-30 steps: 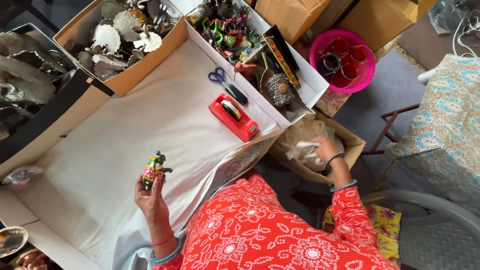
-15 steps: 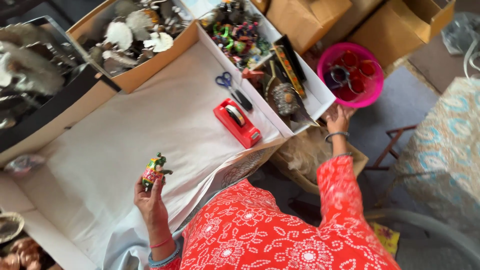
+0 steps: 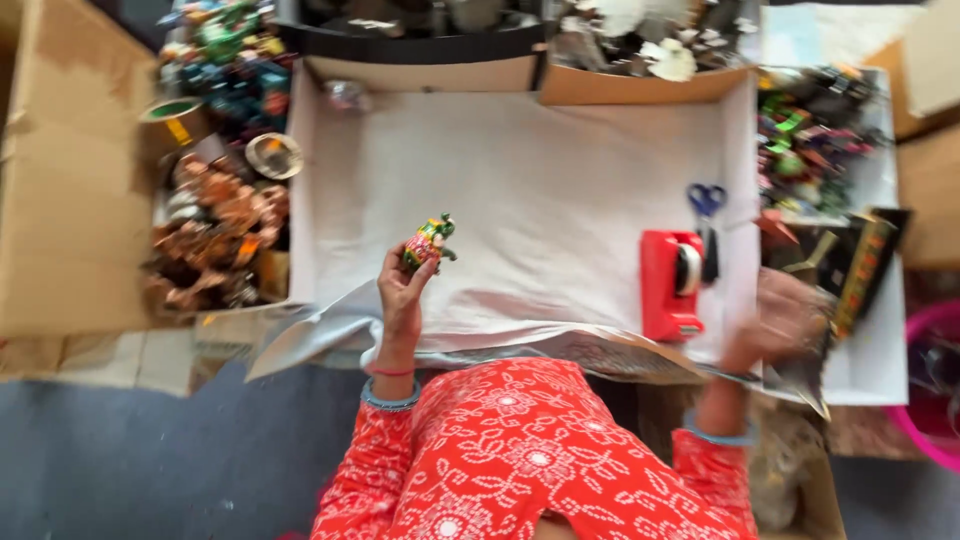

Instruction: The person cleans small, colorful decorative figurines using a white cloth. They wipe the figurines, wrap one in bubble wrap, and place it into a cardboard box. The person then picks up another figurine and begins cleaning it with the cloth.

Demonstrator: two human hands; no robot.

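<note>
White paper (image 3: pixel 540 190) covers tabletop. Left hand (image 3: pixel 400 295) stays pinched on painted figurine (image 3: pixel 428 242), held above paper. Right hand (image 3: pixel 785 320), blurred, has swung back from floor boxes to tabletop edge by tape dispenser (image 3: pixel 670 285); grip unclear.

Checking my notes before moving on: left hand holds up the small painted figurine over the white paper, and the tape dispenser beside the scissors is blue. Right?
Not quite. The head view shows the tape dispenser is red, not blue. The rest holds: left hand holds the painted figurine over the white paper, scissors beside the dispenser.
</note>
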